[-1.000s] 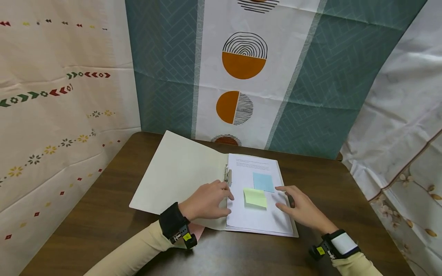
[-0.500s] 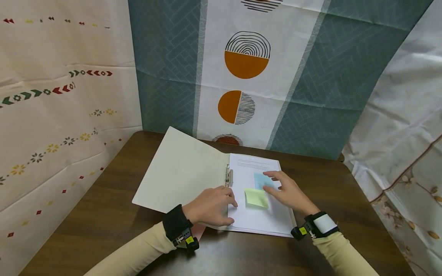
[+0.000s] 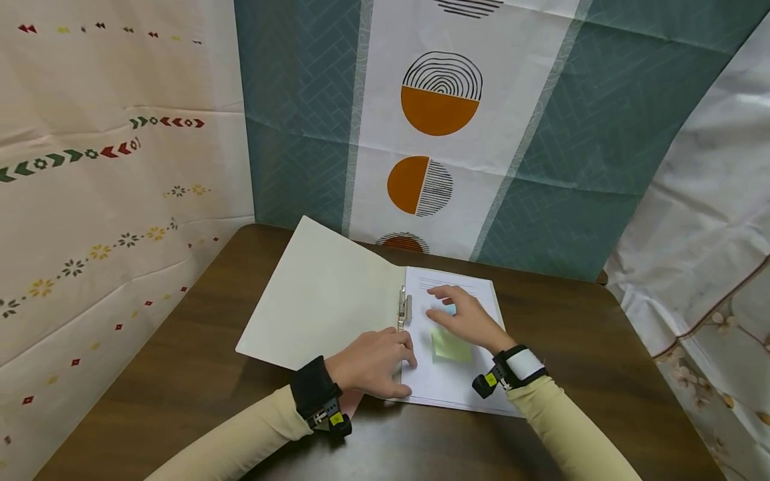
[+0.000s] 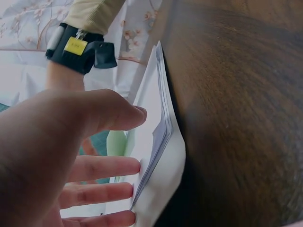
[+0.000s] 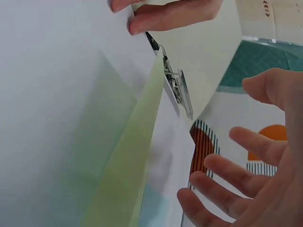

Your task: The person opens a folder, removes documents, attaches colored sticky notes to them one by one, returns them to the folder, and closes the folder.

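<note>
An open binder with a pale cover (image 3: 331, 300) lies on the table, its metal clip (image 3: 404, 308) at the spine. White printed sheets (image 3: 430, 391) fill its right side. On the top sheet sits a green sticky note (image 3: 451, 346) with one edge lifted; above it a blue sticky note (image 5: 158, 205) is mostly covered by the right hand in the head view. My left hand (image 3: 375, 364) has its fingertips at the sheets' lower left edge, thumb apart from the fingers. Over the upper sheet hovers my right hand (image 3: 466, 319), fingers spread, holding nothing.
A pink piece of paper (image 3: 351, 402) shows from under the left wrist at the binder's lower edge. Brown wood makes up the tabletop (image 3: 577, 347). Patterned cloth (image 3: 301, 133) hangs behind the table and along both sides.
My right hand has moved left and away from me, from the sheets' right edge to over the blue note. The left hand stays nearly in place; the view has shifted slightly.
</note>
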### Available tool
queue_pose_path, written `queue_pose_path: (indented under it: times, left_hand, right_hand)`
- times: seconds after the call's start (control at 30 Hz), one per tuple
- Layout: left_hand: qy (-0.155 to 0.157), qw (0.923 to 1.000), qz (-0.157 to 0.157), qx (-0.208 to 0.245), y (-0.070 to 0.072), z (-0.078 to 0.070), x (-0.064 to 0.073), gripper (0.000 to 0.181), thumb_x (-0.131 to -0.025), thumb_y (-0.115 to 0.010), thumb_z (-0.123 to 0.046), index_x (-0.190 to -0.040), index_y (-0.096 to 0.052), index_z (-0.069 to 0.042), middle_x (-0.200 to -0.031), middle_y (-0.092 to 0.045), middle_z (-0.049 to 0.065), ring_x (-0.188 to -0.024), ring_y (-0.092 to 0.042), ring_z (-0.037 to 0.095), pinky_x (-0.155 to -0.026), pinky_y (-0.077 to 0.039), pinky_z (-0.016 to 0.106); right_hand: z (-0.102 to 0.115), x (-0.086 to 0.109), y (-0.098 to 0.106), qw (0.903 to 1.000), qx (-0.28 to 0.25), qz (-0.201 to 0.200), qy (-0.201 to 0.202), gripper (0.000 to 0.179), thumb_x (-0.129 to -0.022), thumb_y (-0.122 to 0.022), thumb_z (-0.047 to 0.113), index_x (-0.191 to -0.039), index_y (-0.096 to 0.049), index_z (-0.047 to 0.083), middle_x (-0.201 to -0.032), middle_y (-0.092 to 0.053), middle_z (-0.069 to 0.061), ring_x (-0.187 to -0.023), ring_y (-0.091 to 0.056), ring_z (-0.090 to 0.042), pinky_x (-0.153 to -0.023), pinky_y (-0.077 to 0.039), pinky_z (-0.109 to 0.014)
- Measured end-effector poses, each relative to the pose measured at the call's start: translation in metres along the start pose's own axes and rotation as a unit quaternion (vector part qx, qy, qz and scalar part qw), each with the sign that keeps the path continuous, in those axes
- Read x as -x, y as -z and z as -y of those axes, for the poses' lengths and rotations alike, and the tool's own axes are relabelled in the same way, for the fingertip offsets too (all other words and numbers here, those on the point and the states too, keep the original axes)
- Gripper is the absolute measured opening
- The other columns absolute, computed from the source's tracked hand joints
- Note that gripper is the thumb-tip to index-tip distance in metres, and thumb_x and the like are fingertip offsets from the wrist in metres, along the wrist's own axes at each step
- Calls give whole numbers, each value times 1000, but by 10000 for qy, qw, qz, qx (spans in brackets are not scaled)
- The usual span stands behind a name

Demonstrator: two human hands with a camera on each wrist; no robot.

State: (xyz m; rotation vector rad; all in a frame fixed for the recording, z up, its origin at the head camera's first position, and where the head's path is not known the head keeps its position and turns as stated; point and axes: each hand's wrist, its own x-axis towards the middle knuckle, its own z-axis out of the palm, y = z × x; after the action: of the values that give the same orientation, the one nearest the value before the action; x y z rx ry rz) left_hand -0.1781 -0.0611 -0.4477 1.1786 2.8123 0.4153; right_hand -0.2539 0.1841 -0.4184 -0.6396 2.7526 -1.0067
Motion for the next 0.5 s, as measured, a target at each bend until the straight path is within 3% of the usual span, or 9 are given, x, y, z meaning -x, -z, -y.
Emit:
queue_pose_path:
  times: [0.33,0.5]
  left_hand:
    - [-11,9998,13,-203,-3,0,-1,39,-88,-87,-51,-119,-87,-27,-123,-74,-6,-110,-64,13,-77,-53,24]
    - [-6,9996,25,-267,-1,0,0,40,-87,-87,-52,-119,-87,-27,-121,-74,-7,-105,-61,11,-72,-49,23]
  right_hand:
    - [13,-33,-18,9991,99,366,-194,50,-110,-68,33,-150,-66,3,-146,-70,-28,-130,-71,-45,-106,-61,-58]
    - [-29,-71,-40,9992,177,345,-124,60,-105,-71,52,-149,-68,11,-140,-74,-24,-123,-76,-39,-94,-65,-49]
